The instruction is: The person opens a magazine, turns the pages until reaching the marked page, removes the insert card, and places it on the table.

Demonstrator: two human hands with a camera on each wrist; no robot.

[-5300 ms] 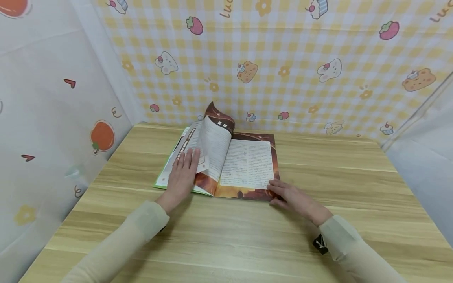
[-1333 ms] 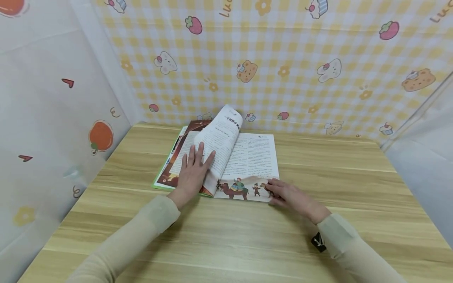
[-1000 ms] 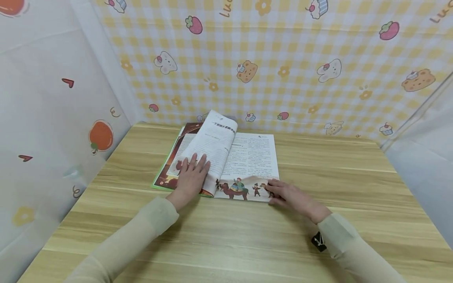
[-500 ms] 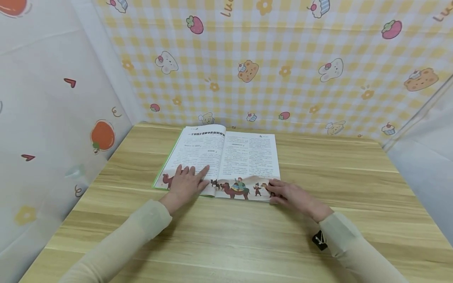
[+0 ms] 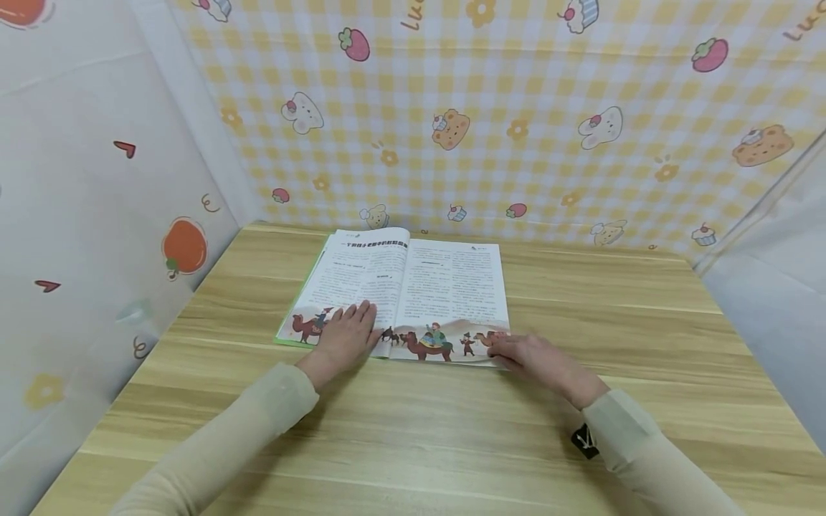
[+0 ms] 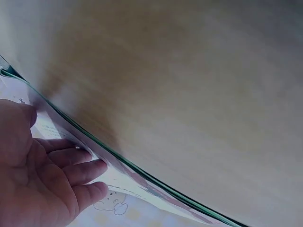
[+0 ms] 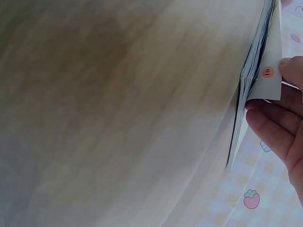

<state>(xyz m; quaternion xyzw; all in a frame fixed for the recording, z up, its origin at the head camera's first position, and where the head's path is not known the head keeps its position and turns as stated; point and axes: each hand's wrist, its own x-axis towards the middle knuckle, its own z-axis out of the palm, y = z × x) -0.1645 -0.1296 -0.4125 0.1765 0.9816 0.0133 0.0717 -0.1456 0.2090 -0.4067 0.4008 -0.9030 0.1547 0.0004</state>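
Observation:
A magazine (image 5: 454,287) lies open on the table, with text columns and a strip of camel drawings along its lower part. My left hand (image 5: 345,335) rests on the lower part of the left page, fingers extended; its palm side shows in the left wrist view (image 6: 47,179). At the lower right corner, my right hand (image 5: 535,362) pinches a page. The right wrist view shows that page corner (image 7: 267,82) bent up between thumb and fingers, apart from the stack of pages beneath. The rest of the drawing under the left hand is hidden.
The wooden table (image 5: 413,437) extends around the magazine on all sides. Behind it hangs a yellow checked cloth (image 5: 516,165) with cartoon prints, close to the magazine's top edge. A white printed cloth (image 5: 97,215) stands on the left side.
The dark-bordered spread has given way to the camel spread. My left hand swept a turning page leftward and down flat. The right hand stayed at the corner, where a page now lifts slightly.

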